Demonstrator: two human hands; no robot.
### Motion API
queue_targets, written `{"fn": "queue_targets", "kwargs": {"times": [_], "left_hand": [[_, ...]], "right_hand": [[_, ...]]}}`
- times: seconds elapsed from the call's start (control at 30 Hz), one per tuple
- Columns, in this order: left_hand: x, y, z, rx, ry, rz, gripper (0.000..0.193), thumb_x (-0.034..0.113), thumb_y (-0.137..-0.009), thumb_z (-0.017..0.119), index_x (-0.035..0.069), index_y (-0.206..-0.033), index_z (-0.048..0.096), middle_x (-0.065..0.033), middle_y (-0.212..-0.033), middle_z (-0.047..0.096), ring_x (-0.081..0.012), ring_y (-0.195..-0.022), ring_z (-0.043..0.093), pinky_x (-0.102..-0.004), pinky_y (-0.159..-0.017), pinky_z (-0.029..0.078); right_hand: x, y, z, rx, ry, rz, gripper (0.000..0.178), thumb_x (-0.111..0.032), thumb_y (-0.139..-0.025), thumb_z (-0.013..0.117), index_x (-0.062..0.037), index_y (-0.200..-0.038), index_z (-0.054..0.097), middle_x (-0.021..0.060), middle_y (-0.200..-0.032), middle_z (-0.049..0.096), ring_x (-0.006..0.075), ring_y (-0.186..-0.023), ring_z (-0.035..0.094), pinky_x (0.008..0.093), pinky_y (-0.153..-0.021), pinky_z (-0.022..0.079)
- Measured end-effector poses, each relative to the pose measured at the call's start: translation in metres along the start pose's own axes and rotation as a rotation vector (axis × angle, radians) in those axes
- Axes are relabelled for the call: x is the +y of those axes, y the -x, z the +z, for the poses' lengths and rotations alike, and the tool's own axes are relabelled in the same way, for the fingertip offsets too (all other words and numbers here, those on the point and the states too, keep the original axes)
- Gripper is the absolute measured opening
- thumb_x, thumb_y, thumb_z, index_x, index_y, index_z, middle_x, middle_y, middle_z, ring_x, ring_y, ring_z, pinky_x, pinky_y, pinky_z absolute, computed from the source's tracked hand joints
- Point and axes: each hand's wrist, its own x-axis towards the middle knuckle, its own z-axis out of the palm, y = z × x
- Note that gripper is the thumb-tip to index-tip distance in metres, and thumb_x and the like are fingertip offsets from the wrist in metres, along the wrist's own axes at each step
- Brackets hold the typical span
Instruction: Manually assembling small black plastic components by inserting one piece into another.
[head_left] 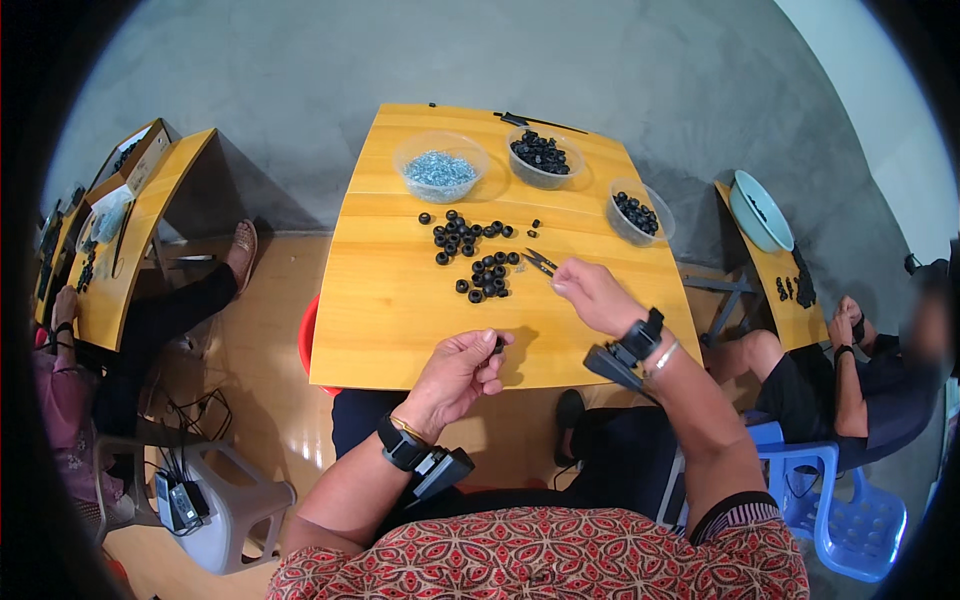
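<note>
My left hand is closed near the table's front edge, pinching a small black round part between thumb and fingers. Farther right and a little higher, my right hand is closed around dark pointed tweezers. Their two tips stand slightly apart, aimed left; the rest is hidden by the hand. Beside the tips lie a few tiny shiny pieces. Loose black ring-like parts are scattered over the middle of the wooden table, left of the tweezers.
Clear bowls stand toward the back: one with small bluish-silver pieces, two with black parts. A thin black tool lies at the far edge. People sit at side tables left and right. A red stool is at the left.
</note>
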Motion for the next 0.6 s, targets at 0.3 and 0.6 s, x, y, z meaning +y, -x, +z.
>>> {"fn": "queue_targets", "kwargs": {"times": [0.3, 0.6], "left_hand": [[0.008, 0.029, 0.042, -0.205, 0.032, 0.052, 0.027, 0.014, -0.089, 0.047, -0.002, -0.11, 0.052, -0.0058, -0.079, 0.055, -0.0119, -0.064, 0.05, -0.0263, -0.062, 0.047], [-0.002, 0.052, 0.063, -0.351, -0.014, 0.078, 0.027, 0.012, -0.087, 0.049, -0.001, -0.111, 0.051, -0.0121, -0.095, 0.057, -0.0136, -0.074, 0.056, -0.0269, -0.072, 0.052]], "right_hand": [[-0.063, 0.075, 0.003, -0.06, -0.975, 0.081, 0.011, -0.011, -0.089, 0.046, -0.0004, -0.09, 0.047, -0.0001, -0.067, 0.046, 0.0063, -0.054, 0.044, 0.0195, -0.05, 0.04], [-0.111, 0.118, -0.009, 0.055, -0.731, -0.039, 0.013, -0.013, -0.09, 0.044, -0.0002, -0.09, 0.045, 0.0009, -0.067, 0.044, 0.0077, -0.056, 0.044, 0.0207, -0.053, 0.041]]}}
